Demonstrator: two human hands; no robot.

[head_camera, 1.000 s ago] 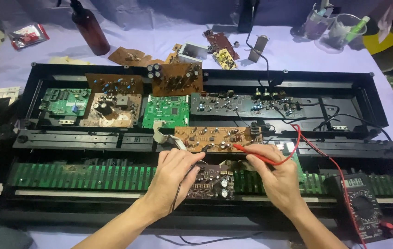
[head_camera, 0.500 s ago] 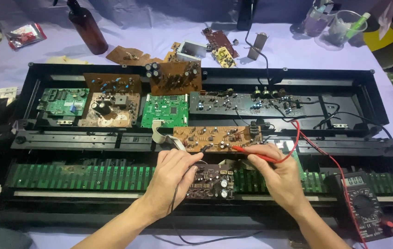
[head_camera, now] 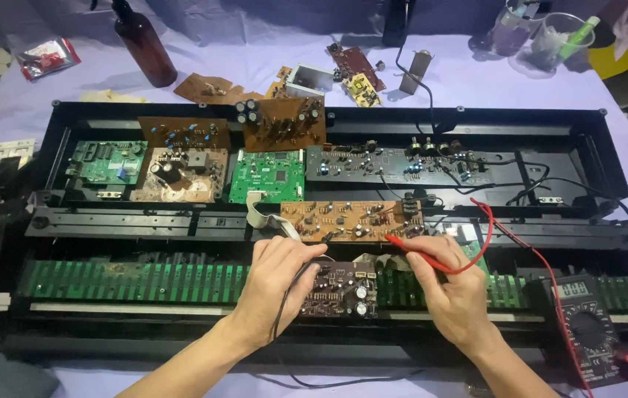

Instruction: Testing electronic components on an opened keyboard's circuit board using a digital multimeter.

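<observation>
Two hands at work: right hand [head_camera: 455, 295] pinches a light, stiff red probe [head_camera: 423, 252] on the fragile brown circuit board [head_camera: 351, 220] mid-chassis; left hand [head_camera: 275, 280], curled, grips a black probe lead [head_camera: 300, 271].

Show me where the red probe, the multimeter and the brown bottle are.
red probe [head_camera: 421, 252], head view, middle of its shaft
multimeter [head_camera: 587, 332], head view, on its dial
brown bottle [head_camera: 148, 53], head view, on its body

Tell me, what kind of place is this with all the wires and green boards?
It looks like an electronics repair bench. An opened keyboard case full of circuit boards lies on the table, a multimeter sits beside it, and the right hand holds a red probe to a board.
</observation>
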